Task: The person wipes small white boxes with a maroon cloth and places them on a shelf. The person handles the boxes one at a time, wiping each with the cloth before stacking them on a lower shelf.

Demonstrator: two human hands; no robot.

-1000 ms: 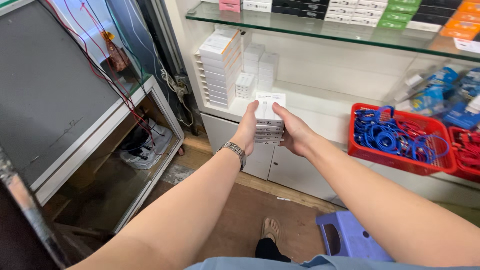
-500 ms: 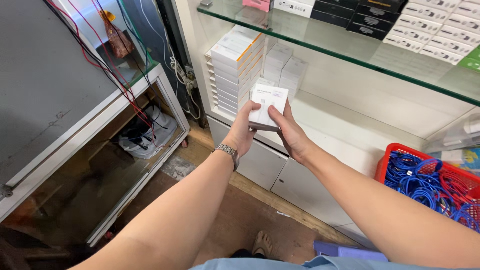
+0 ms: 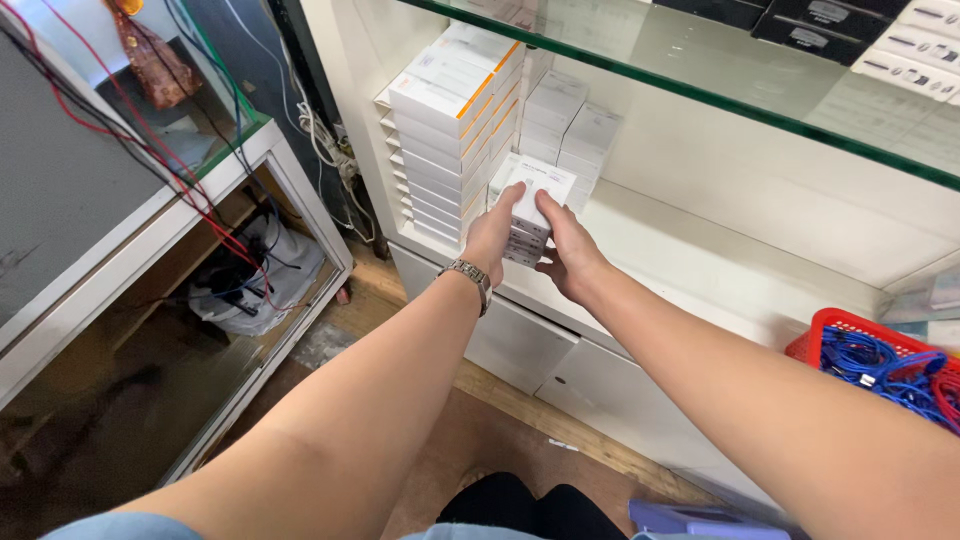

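Both sets of fingers point(image 3: 515, 200) clamp a small stack of white boxes point(image 3: 533, 205) from either side, left hand point(image 3: 492, 235) and right hand point(image 3: 568, 258) pressing inward. I'd keep that squeeze even and level so none slips. Beyond the fingertips stand taller white-and-orange box stacks point(image 3: 450, 130) on the white shelf point(image 3: 720, 270).

Shop: glass shelf point(image 3: 700, 85), stacked boxes point(image 3: 450, 130)

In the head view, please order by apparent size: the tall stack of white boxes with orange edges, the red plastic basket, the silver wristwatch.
1. tall stack of white boxes
2. red plastic basket, partly cut off, so unsure
3. silver wristwatch
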